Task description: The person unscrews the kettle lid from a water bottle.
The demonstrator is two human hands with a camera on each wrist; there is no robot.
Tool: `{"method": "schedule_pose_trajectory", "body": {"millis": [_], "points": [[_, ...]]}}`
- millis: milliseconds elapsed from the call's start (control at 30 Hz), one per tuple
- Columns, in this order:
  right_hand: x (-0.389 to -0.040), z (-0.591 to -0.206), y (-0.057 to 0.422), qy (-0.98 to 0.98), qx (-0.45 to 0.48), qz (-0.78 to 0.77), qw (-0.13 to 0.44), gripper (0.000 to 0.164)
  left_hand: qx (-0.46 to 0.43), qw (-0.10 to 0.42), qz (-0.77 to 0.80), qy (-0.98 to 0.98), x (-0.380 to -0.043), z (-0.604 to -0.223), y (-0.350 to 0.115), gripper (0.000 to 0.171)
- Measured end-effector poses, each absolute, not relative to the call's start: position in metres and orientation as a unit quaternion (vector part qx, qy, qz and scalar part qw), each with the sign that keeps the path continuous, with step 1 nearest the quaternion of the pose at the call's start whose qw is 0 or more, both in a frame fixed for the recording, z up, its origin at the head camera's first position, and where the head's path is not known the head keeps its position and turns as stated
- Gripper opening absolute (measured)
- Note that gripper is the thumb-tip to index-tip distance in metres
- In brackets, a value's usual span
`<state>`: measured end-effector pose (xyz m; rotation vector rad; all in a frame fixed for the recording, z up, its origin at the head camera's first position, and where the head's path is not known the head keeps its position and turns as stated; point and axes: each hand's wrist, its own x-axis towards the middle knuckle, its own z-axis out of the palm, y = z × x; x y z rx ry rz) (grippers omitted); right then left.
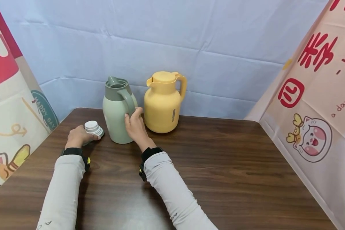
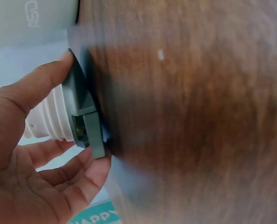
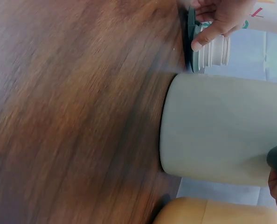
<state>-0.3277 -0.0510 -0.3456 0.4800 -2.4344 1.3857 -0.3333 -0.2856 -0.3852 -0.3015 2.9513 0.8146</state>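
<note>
My left hand (image 1: 78, 135) grips the rim of a green lid (image 2: 93, 130), thumb on one side and fingertips on the other. The lid is upside down, its white threaded stopper (image 1: 92, 127) facing up, at or just above the tabletop. Beside it stands a pale green vacuum jug (image 1: 115, 118), upright, its mouth uncovered. My right hand (image 1: 137, 127) holds the lower end of the jug's dark green handle (image 1: 127, 100); in the right wrist view only a little of this hand shows at the edge.
A yellow vacuum jug (image 1: 162, 108) with its lid on stands close to the right of the green one. Both are near the back edge of the brown wooden table (image 1: 218, 166). A pale blue cloth (image 1: 207, 64) hangs behind, with printed cloths at either side.
</note>
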Motion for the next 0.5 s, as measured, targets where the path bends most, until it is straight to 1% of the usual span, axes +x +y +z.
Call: {"method": "schedule_pose_trajectory", "body": {"millis": [200, 500], "points": [[-0.327, -0.343, -0.052, -0.851, 0.177, 0.478, 0.125, 0.028, -0.104, 0.02, 0.28, 0.954, -0.332, -0.39, -0.287, 0.085], [-0.325, -0.347, -0.048, -0.848, 0.194, 0.478, 0.119, 0.029, -0.111, 0.023, 0.29, 0.95, -0.33, -0.401, -0.286, 0.09]]}}
